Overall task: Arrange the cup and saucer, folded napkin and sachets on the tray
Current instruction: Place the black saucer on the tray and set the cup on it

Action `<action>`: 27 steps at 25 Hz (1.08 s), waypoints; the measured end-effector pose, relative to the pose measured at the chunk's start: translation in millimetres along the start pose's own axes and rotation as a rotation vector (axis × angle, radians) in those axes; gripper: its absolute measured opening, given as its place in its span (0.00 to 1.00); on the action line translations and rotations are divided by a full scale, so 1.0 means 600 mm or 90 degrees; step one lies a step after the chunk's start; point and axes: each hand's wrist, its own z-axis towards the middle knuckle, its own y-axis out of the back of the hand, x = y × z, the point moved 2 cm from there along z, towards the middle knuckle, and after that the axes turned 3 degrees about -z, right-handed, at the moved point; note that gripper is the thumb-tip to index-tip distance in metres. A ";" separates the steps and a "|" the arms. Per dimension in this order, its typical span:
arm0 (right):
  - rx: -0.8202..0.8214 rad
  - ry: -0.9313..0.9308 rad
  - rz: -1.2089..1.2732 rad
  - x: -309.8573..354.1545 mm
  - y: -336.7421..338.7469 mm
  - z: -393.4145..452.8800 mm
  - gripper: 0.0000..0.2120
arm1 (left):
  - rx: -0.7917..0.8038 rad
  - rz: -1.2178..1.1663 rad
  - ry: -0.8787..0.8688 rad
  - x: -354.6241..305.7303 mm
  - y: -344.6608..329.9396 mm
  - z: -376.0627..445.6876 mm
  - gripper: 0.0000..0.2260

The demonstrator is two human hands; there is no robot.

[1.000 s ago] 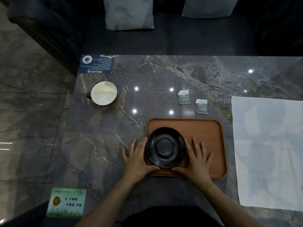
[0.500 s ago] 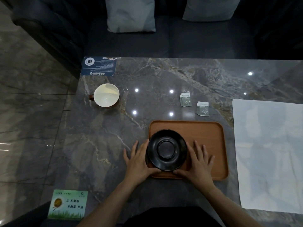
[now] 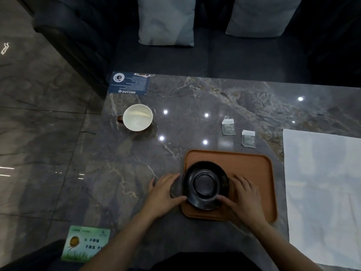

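A black saucer [image 3: 205, 185] lies on the left part of the brown tray [image 3: 252, 173]. My left hand [image 3: 163, 194] touches its left rim with thumb and fingers, resting on the table beside the tray. My right hand [image 3: 242, 198] touches its right rim and rests on the tray. A cup [image 3: 137, 117], white inside with a brown handle, stands far left on the table. Two small sachets [image 3: 228, 127] [image 3: 248, 138] lie just beyond the tray. A white napkin [image 3: 322, 194] lies spread flat to the right.
The marble table [image 3: 195, 106] has a blue card [image 3: 129, 83] at its far left corner and a green card [image 3: 86, 243] at the near left. A dark sofa with two pale cushions [image 3: 166, 20] stands behind the table. Tiled floor lies left.
The fingers of both hands have curled in closer around the saucer's rim. The saucer stays on the tray's left part. The camera view has shifted slightly.
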 end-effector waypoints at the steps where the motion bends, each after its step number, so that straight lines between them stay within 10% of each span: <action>1: -0.009 0.015 -0.020 0.006 0.007 0.011 0.39 | -0.008 -0.009 -0.009 0.006 0.015 0.003 0.33; 14: 0.070 0.163 -0.016 0.195 0.044 0.220 0.19 | -0.087 -0.070 0.144 0.143 0.233 0.074 0.06; 27: 0.115 0.253 0.049 0.424 0.022 0.350 0.43 | -0.170 0.017 0.181 0.175 0.387 0.209 0.19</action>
